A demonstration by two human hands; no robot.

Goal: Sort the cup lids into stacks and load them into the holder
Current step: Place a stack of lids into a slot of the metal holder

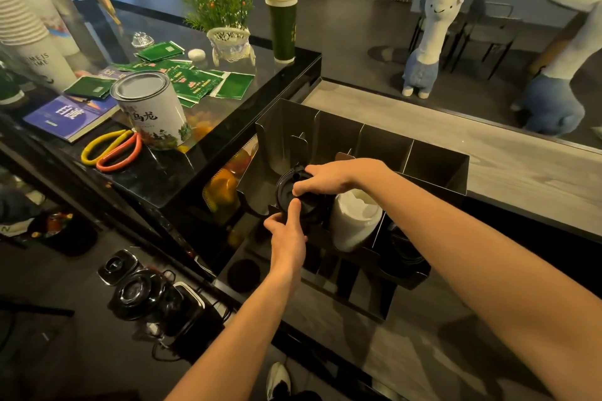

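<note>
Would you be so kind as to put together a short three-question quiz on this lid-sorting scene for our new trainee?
1. True or false: the left hand and the right hand both hold the black lids at the holder.
2. Multiple choice: what fills the holder compartment just right of those lids? A) white lids B) tea packets C) paper cups
3. Fill in: the scissors on the counter have yellow and ___ handles.

Key: 1 true; 2 A; 3 orange.
</note>
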